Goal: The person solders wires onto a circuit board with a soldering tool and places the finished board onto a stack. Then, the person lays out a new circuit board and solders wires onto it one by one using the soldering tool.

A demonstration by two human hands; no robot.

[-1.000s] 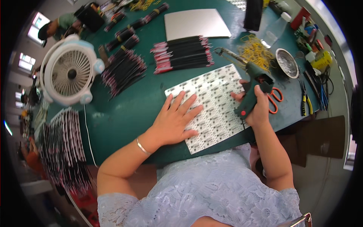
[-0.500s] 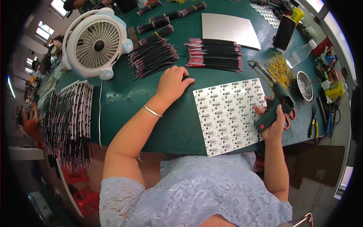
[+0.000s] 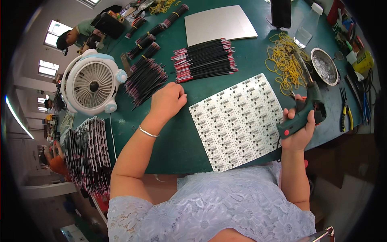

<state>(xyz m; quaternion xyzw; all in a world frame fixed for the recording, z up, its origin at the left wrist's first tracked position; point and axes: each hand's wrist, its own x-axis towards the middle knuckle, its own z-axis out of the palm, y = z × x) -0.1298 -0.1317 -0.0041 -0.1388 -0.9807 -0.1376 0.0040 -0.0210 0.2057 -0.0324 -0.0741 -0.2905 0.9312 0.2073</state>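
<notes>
In my right hand (image 3: 299,136) is a green soldering gun (image 3: 317,96), its fingers wrapped round the handle and its tip pointing up and away. Beside it on the green table lies a white panel of small circuit boards (image 3: 238,125). My left hand (image 3: 166,101) is closed, knuckles up, just short of the wire piles; its fingertips are hidden, so I cannot see whether they hold anything. Ahead of it are a neat row of black wires with red and white ends (image 3: 205,60) and a looser pile of similar wires (image 3: 146,78).
A white fan (image 3: 94,84) stands at the left, above a stack of wired boards (image 3: 90,147). Yellow rubber bands (image 3: 284,54), a metal dish (image 3: 324,66), a bottle (image 3: 308,26) and yellow-handled pliers (image 3: 346,115) lie right. A pale board (image 3: 219,26) lies far; another person (image 3: 82,32) works beyond.
The whole view has shifted and turned. My left hand's thumb and fingers, apart before, have come together. The soldering gun has swung, its tip now beside the rubber bands and dish.
</notes>
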